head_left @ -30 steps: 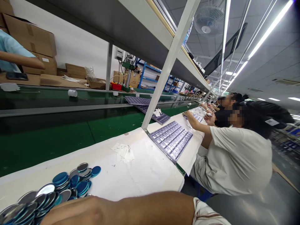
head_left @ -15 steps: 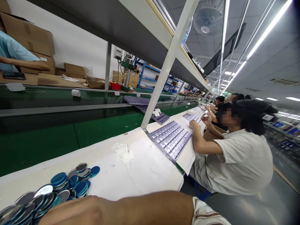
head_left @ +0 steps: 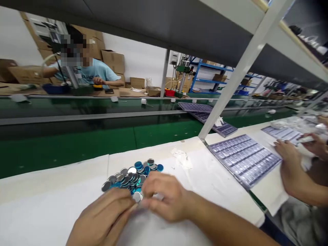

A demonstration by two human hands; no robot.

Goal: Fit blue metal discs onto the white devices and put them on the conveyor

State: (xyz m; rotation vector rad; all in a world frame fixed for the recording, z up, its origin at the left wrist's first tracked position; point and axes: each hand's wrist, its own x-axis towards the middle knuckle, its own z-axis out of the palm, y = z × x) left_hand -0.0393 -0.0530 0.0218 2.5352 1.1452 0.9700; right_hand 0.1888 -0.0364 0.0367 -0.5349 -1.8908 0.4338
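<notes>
My left hand point(head_left: 102, 217) and my right hand point(head_left: 166, 196) come together low in the middle of the head view, fingertips nearly meeting. Both are closed, with thumbs and fingers pinched; what they hold, if anything, is hidden and blurred. Right beyond my fingertips lies a heap of round, thin discs point(head_left: 132, 177), some mirror-like silver and others blue. One silver disc point(head_left: 137, 196) shows at the near edge of the heap, close to my fingertips; I cannot tell whether they touch it. White paper point(head_left: 51, 191) covers the bench under the heap.
A crumpled white tissue point(head_left: 181, 158) lies right of the heap. Beyond it are a gridded tray point(head_left: 244, 159) and a slanted white post point(head_left: 230, 75). A green conveyor point(head_left: 89, 140) runs behind the bench. One co-worker point(head_left: 98, 73) sits across; another's hands point(head_left: 289, 157) work at right.
The view has swung left and down, bringing the disc heap toward the middle. My left hand has come into view, and my right hand now shows its fingers, close to the left's.
</notes>
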